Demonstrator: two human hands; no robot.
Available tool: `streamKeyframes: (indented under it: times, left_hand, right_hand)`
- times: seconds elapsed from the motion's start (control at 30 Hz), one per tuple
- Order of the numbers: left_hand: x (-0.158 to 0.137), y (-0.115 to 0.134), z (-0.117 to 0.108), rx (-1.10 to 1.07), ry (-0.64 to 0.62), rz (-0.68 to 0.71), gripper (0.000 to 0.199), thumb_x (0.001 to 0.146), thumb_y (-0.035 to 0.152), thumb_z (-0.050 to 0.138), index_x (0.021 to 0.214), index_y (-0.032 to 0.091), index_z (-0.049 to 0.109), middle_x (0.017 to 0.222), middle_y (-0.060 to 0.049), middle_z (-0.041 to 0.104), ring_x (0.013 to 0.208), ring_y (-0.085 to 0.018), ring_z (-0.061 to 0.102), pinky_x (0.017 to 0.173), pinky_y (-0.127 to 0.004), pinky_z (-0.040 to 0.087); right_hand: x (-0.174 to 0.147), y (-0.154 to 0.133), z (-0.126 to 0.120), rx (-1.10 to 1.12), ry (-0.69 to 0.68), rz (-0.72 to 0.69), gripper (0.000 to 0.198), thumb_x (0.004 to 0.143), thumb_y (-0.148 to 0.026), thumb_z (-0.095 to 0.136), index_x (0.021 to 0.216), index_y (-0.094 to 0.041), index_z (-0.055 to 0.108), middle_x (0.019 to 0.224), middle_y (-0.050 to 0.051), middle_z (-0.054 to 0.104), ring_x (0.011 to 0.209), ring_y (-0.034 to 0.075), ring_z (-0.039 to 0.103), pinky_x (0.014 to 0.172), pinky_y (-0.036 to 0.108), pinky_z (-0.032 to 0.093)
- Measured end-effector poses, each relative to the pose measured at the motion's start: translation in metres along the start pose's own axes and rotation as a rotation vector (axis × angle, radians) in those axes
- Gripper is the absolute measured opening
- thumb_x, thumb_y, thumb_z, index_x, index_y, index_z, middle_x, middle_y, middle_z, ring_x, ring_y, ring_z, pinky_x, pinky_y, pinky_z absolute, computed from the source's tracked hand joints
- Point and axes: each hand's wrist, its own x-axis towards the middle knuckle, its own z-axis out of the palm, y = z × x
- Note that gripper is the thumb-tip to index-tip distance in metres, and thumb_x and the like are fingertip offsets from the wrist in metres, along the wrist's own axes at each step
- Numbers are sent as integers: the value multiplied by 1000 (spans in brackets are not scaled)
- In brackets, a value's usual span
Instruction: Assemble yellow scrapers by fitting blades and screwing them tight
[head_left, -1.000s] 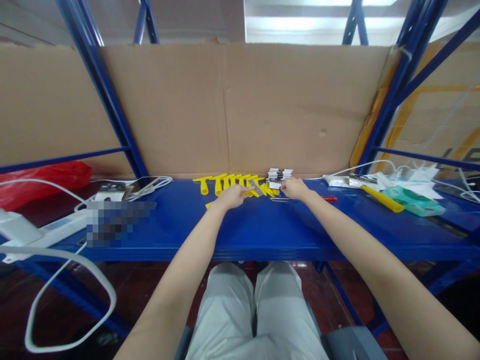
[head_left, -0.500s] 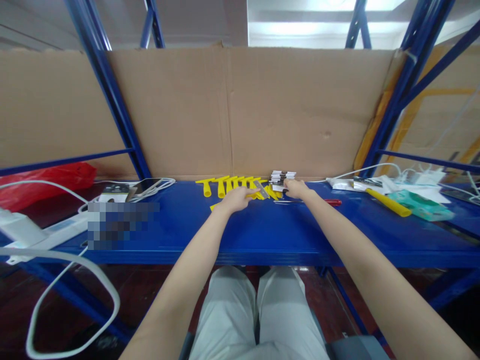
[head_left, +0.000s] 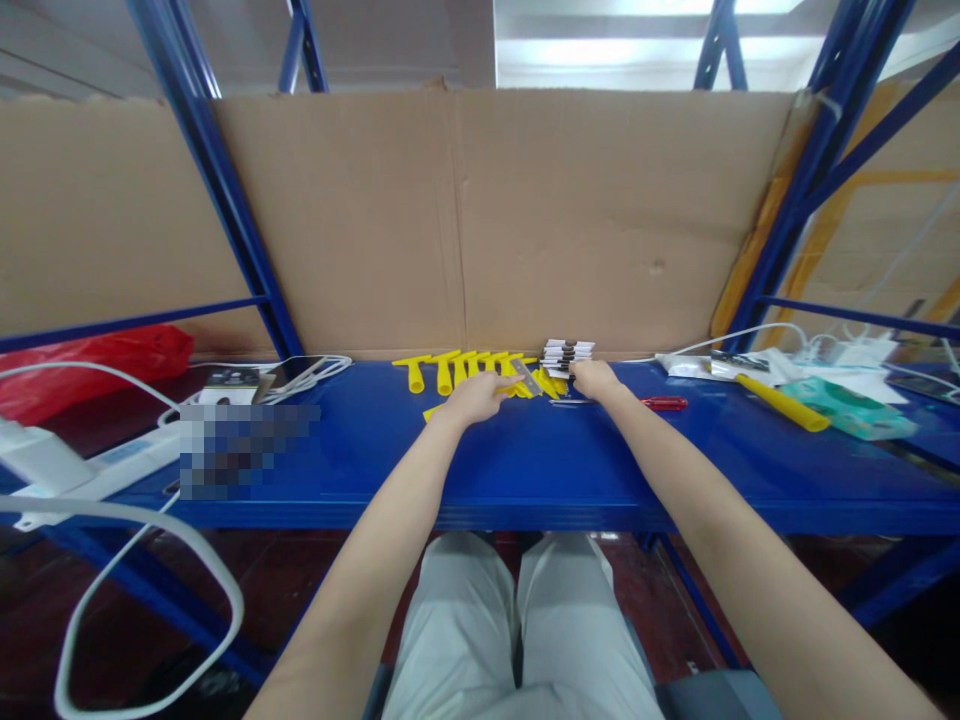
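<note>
My left hand (head_left: 478,398) is closed around a yellow scraper whose flat grey metal blade (head_left: 526,378) sticks out to the right past the fingertips. Behind it, several yellow T-shaped scraper pieces (head_left: 444,374) lie side by side on the blue tabletop. More yellow pieces (head_left: 553,384) lie between my hands. My right hand (head_left: 595,380) has its fingers curled at the right edge of a stack of small white packets with dark bands (head_left: 568,354); what the fingers grip is hidden. A screwdriver with a red handle (head_left: 666,404) lies beneath my right wrist.
A yellow tube-like handle (head_left: 784,402) and a green packet (head_left: 851,408) lie on the right, near white cables. On the left are a red plastic bag (head_left: 105,368) and a white power strip (head_left: 124,462). A cardboard sheet (head_left: 337,220) stands along the back.
My right hand has shifted slightly, its fingers now more curled beside the packet stack. My left hand keeps hold of the scraper, almost still. The view has moved a little.
</note>
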Motion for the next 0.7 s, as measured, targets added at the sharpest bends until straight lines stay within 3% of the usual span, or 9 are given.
streamKeyframes:
  times: [0.2,0.37,0.53,0.7]
  left_hand:
    - [2,-2,2,-16,-3,7,49,89,21,45,137,31,45,125,-7,61,114,-22,56,97,-35,42]
    - [1,-2,2,-30,2,5,49,89,22,46,137,31,46,126,-6,61,113,-22,57,97,-34,42]
    - [-1,2,0,-19,5,-6,48,89,24,46,137,30,46,125,-7,61,113,-22,57,97,-33,42]
    - [-2,5,-2,-26,10,-14,46,90,24,45,136,31,47,125,-7,61,113,-22,57,96,-33,43]
  right_hand:
    - [-1,4,-4,34,188,31,37,87,-10,36,115,-11,60,109,19,66,105,24,60,88,32,36]
    - [-8,28,-11,91,370,237,37,89,-13,31,108,-11,62,109,17,65,103,25,55,92,38,28]
    - [-23,65,-5,52,360,443,40,89,-14,31,106,-7,66,116,22,59,112,30,47,87,41,31]
    - [-26,77,7,51,187,545,37,85,-9,36,103,-6,68,105,23,66,105,28,57,86,39,33]
